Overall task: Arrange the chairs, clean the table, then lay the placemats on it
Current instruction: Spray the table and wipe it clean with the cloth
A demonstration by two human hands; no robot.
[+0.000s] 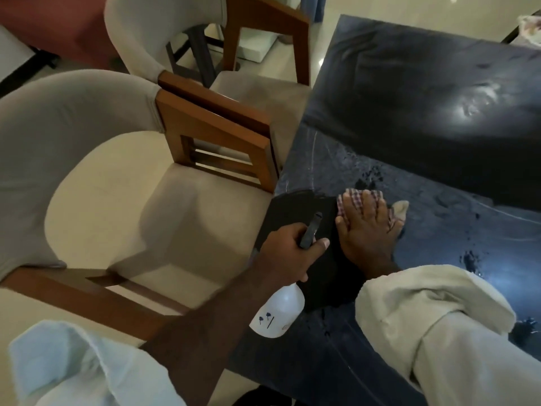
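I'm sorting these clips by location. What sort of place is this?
Probably a dining area in a home or restaurant: a dark glossy table with upholstered wooden armchairs along its edge, on polished tile floor.

dim indoor light, white glare on the dark table [424,83], soft blur, wide-angle bending at edges.

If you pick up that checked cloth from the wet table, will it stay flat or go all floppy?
Probably floppy: the checked cloth lies crumpled under the right hand. It may feel damp and cling a little, since the table around it looks wet.
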